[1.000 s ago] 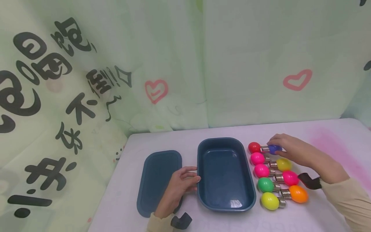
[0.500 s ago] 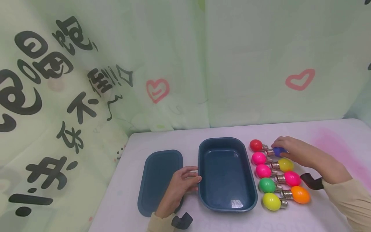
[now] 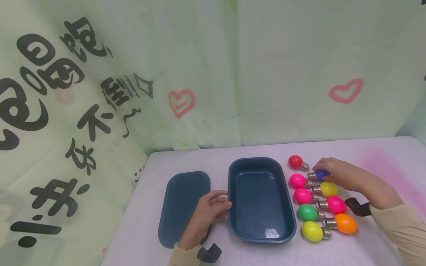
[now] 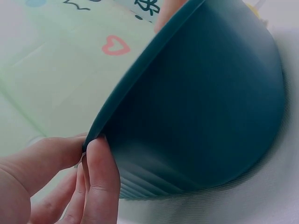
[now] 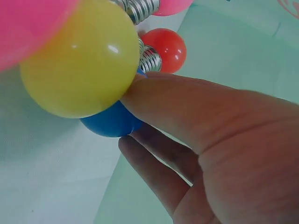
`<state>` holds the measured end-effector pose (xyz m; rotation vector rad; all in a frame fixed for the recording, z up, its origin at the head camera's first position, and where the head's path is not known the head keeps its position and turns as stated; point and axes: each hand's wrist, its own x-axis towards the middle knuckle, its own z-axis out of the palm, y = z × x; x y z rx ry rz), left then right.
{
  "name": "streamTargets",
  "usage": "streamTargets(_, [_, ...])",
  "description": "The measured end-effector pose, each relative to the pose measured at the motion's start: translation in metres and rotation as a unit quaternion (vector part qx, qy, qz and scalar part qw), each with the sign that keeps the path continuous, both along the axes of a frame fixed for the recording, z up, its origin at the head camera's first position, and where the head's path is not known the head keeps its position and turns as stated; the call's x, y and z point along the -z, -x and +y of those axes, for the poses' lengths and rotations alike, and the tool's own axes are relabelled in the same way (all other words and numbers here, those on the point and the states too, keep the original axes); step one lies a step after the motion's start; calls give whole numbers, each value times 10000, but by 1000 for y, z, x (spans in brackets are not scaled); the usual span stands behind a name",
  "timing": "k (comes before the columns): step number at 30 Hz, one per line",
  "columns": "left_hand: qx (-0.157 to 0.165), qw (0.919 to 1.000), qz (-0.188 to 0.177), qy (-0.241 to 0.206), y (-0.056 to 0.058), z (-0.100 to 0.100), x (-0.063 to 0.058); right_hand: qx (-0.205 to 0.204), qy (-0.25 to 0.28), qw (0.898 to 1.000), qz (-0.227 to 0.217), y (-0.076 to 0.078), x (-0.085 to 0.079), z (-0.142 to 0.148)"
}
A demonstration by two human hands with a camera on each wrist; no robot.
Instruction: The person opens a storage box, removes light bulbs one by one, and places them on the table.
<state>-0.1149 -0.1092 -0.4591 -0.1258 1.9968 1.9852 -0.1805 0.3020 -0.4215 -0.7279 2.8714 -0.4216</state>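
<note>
My left hand (image 3: 209,212) pinches the left rim of a dark blue rectangular bin (image 3: 261,199); in the left wrist view the thumb is on one side of the bin wall (image 4: 196,102) and fingers on the other. At the far right, my right hand (image 3: 339,173) holds a blue light bulb (image 5: 111,120) by its round part, with its metal screw base pointing left. Beside it stand a yellow bulb (image 5: 81,60) and a red bulb (image 3: 295,162). The yellow bulb hides part of the blue one in the right wrist view.
Two staggered columns of bulbs lie right of the bin, among them a pink bulb (image 3: 297,180), a green bulb (image 3: 307,212), an orange bulb (image 3: 345,224) and a front yellow bulb (image 3: 312,231). A flat blue lid (image 3: 179,199) lies left of the bin. A printed curtain (image 3: 199,74) hangs behind.
The right hand has shifted slightly right and toward the front with the blue bulb, whose base now lies apart from the red bulb. The red bulb has turned a little. The left hand stays put.
</note>
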Motion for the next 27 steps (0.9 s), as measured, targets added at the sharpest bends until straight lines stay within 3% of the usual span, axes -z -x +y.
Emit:
streamTargets(17, [-14, 9999, 46, 109, 5, 2, 4, 319, 133, 9994, -24, -6, -3, -6])
streamTargets(27, [-192, 9975, 493, 473, 5, -3, -3, 521, 312, 9980, 174, -21, -12, -26])
